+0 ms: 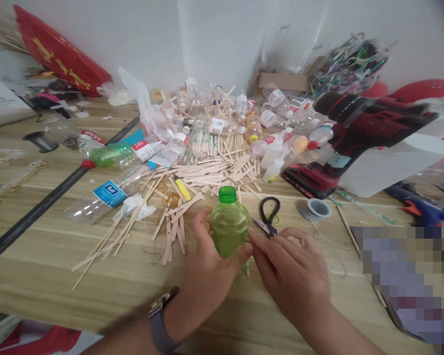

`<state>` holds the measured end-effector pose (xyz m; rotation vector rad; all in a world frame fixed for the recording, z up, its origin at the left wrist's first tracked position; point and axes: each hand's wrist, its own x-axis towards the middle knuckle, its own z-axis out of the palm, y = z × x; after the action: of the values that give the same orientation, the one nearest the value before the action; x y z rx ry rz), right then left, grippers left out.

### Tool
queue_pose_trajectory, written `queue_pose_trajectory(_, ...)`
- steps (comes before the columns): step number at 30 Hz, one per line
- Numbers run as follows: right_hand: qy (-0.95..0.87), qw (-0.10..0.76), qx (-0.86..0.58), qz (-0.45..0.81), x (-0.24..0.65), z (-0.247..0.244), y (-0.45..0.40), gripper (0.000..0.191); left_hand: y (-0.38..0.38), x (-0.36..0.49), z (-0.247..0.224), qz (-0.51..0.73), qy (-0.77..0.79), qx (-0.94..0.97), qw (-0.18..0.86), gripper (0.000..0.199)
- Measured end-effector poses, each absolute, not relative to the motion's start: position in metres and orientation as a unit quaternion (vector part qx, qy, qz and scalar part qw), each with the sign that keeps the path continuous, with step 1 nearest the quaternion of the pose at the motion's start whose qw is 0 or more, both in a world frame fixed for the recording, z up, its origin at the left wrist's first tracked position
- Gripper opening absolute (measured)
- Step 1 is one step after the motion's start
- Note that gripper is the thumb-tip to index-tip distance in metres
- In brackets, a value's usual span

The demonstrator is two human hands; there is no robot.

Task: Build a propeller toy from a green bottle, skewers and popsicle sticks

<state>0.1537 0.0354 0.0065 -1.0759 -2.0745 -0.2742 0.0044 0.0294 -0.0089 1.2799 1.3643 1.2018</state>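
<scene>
A green plastic bottle [229, 222] without a cap stands upright at the middle of the view, its lower part hidden by my fingers. My left hand [214, 264] is wrapped round it, thumb across the near side. At its right side, my right hand [294, 268] has thumb and index finger pinched together against the bottle; whatever is between those fingertips is hidden. Just beyond my right hand lie black-handled scissors [269, 217], partly covered by it. A yellow-handled cutter [182, 188] rests on the table to the left of the bottle.
Wooden sticks [207, 170] and clear plastic bottles [277, 98] are heaped at the back. A red and black cordless drill [340, 143] stands at right, near a spool of thread [316, 209]. A long dark bar [40, 212] crosses the left side. A glue gun [422, 202] lies far right.
</scene>
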Motion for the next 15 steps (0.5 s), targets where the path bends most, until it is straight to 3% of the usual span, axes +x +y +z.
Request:
queue_pose_trajectory(6, -0.817, 0.398, -0.404, -0.107, 0.156, 0.009, 0.034, 0.025, 0.029, 0.005, -0.006, 0.470, 0.541, 0.504, 0.482, 0.079)
queue_pose_trajectory(15, -0.754, 0.489, -0.437, 0.028, 0.153, 0.005, 0.029, 0.028, 0.031, 0.006, 0.002, 0.489, 0.494, 0.450, 0.560, 0.066)
